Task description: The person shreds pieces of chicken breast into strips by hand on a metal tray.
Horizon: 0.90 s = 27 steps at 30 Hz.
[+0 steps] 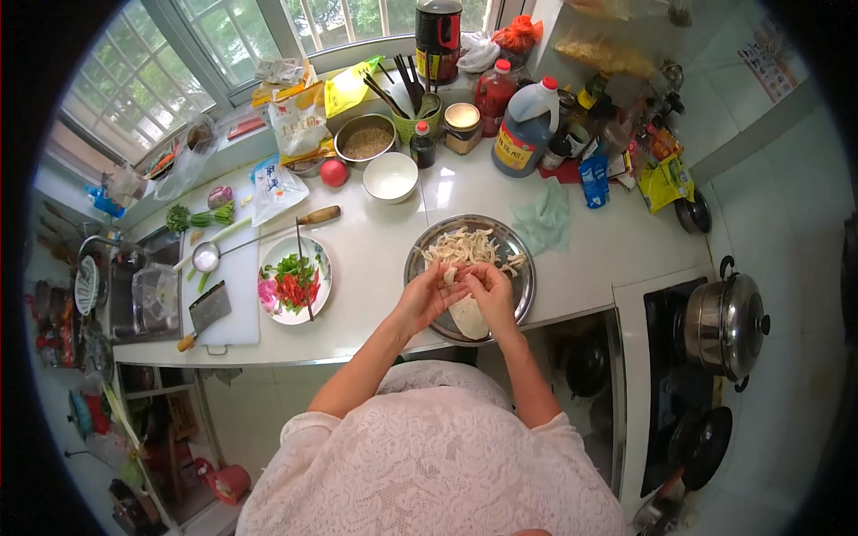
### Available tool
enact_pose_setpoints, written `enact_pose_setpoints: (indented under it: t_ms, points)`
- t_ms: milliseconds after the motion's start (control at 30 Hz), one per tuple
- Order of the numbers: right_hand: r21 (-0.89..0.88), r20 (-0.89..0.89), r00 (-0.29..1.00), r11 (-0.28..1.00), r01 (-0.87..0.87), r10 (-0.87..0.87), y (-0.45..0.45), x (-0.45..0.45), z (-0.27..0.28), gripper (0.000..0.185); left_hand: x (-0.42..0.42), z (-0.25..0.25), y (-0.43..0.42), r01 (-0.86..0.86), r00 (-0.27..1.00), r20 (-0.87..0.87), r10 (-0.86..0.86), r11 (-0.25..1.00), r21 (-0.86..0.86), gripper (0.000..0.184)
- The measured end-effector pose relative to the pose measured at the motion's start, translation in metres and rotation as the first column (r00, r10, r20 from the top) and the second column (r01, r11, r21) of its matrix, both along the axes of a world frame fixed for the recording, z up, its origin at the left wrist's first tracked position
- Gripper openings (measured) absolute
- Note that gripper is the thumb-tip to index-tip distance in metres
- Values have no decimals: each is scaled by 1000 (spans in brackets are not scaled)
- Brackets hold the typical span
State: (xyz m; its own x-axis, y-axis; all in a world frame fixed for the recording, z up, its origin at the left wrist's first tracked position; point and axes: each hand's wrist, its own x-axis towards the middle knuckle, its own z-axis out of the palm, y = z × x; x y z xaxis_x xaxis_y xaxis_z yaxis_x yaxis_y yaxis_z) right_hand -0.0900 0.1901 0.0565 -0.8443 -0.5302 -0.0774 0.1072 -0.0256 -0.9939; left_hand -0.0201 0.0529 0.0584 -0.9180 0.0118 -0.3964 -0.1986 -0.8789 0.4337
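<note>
Both my hands meet over a round metal tray (525,304) on the counter. My left hand (425,297) is palm up, with its fingers curled around a small pale piece of what looks like cooked chicken (450,276). My right hand (492,295) is closed, its fingertips pinched at the same piece, from the other side. Torn pale strips (465,245) lie heaped at the far side of the tray. Below my hands a larger, smooth pale piece (469,320) rests near the tray's front rim, partly covered by my fingers.
Left of the tray are a plate (324,259) of chopped peppers with chopsticks, a white board (234,317) with a cleaver (208,313), and a ladle (206,257). A white bowl (391,178), metal bowl (365,138) and bottles stand behind. A pot (726,330) sits on the right-hand stove.
</note>
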Motion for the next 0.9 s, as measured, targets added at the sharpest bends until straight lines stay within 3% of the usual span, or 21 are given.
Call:
enact_pose_setpoints:
  t_ms: [200,533,600,733,800,900]
  points:
    - [75,-144,990,997,4,7,-2,4,1,7,2,4,4,9,1000,-20,-10,998,-69,43]
    - [35,-111,994,999,19,-15,-2,6,-4,13,3,10,11,16,999,-25,-23,969,-247,33]
    - [51,-101,995,999,16,-11,-1,7,-4,15,3,6,14,-1,999,-49,-24,885,-465,30]
    - [15,-47,999,1000,11,-10,-3,9,1,13,6,-1,13,-34,998,-65,-8,788,-615,27]
    - [79,-226,974,996,43,-24,-3,9,4,11,6,-1,15,-206,979,-187,86,392,-896,25]
    - [95,-191,982,995,30,-12,-2,8,4,10,8,11,11,-193,981,-182,66,353,-915,21]
